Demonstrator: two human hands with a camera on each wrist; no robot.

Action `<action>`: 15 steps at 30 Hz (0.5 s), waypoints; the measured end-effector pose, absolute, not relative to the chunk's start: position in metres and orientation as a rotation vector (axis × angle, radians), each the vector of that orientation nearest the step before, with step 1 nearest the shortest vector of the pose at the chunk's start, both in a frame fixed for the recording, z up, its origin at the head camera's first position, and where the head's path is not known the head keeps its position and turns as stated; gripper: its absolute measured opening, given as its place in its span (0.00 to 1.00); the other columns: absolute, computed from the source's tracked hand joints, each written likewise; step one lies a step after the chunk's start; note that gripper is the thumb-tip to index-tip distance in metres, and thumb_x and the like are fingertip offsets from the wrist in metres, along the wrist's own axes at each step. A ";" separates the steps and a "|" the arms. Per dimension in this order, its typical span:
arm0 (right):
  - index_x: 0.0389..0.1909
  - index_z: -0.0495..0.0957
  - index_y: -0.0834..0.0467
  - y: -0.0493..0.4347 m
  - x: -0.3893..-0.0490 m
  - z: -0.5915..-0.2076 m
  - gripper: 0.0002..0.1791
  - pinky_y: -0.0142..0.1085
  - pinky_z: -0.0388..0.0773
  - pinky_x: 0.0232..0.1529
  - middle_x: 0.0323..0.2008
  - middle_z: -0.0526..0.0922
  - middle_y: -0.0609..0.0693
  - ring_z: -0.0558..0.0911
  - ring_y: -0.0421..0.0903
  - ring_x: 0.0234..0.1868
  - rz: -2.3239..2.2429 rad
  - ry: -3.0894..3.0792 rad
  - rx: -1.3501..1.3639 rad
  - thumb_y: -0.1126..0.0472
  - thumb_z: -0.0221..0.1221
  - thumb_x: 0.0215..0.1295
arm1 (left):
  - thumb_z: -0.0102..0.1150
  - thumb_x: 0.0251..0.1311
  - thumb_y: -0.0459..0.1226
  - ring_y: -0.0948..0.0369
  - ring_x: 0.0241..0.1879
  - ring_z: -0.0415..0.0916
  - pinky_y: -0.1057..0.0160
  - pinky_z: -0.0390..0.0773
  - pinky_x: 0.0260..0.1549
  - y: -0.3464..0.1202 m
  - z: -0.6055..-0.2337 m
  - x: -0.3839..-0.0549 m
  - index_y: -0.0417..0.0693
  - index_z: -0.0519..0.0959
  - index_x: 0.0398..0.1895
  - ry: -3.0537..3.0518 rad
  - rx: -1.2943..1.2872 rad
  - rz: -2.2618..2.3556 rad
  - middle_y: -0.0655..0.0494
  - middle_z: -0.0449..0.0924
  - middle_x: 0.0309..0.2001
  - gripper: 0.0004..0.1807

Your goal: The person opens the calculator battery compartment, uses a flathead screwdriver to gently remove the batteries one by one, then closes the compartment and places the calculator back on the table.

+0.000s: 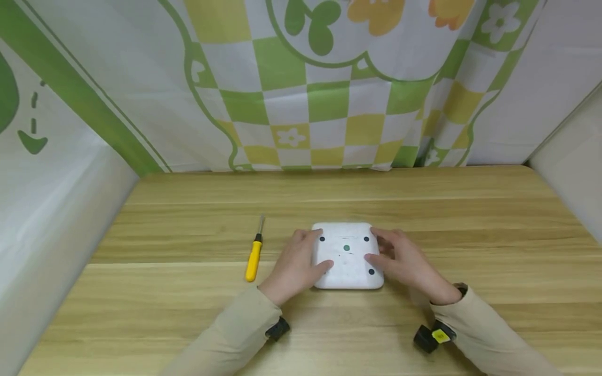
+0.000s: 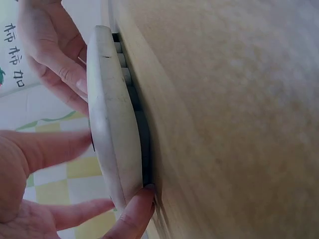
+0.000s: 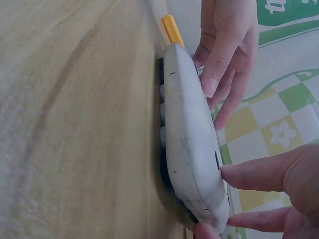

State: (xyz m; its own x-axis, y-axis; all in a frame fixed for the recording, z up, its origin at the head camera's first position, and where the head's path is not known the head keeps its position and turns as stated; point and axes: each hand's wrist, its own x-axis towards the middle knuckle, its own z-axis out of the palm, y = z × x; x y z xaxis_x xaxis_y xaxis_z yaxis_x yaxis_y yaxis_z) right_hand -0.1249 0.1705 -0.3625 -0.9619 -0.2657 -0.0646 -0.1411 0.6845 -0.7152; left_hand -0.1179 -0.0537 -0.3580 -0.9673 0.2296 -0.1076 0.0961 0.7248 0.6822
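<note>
A white, rounded-square device (image 1: 347, 274) lies on the wooden table with its flat back up, showing dark round feet and a green round spot. In the left wrist view, grey key-like blocks (image 2: 123, 60) and a dark panel show beneath it. The left hand (image 1: 297, 263) grips its left side, thumb on the back, a fingertip tucked under the edge. My right hand (image 1: 404, 258) holds the right side likewise, thumb on the back and fingers at the edge. The face against the table is mostly hidden.
A yellow-handled screwdriver (image 1: 254, 258) lies left of the left hand, shaft pointing away. Behind the table (image 1: 164, 219) hangs a green, yellow and white checkered curtain (image 1: 329, 104). Dark wrist-worn devices (image 1: 278, 329) sit at both sleeves.
</note>
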 end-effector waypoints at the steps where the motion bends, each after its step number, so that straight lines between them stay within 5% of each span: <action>1: 0.64 0.67 0.68 0.170 -0.125 -0.362 0.30 0.42 0.76 0.43 0.51 0.74 0.65 0.76 0.55 0.47 -1.128 2.746 -0.347 0.61 0.62 0.62 | 0.66 0.56 0.40 0.45 0.56 0.69 0.48 0.69 0.59 -0.054 -0.358 -0.118 0.39 0.66 0.67 2.743 0.272 1.060 0.38 0.66 0.61 0.35; 15: 0.58 0.75 0.64 0.162 -0.131 -0.356 0.25 0.57 0.74 0.51 0.59 0.70 0.69 0.76 0.64 0.54 -0.936 2.862 -0.531 0.61 0.64 0.60 | 0.68 0.55 0.42 0.46 0.53 0.70 0.49 0.70 0.57 -0.056 -0.361 -0.118 0.39 0.67 0.66 2.730 0.302 1.072 0.39 0.68 0.60 0.36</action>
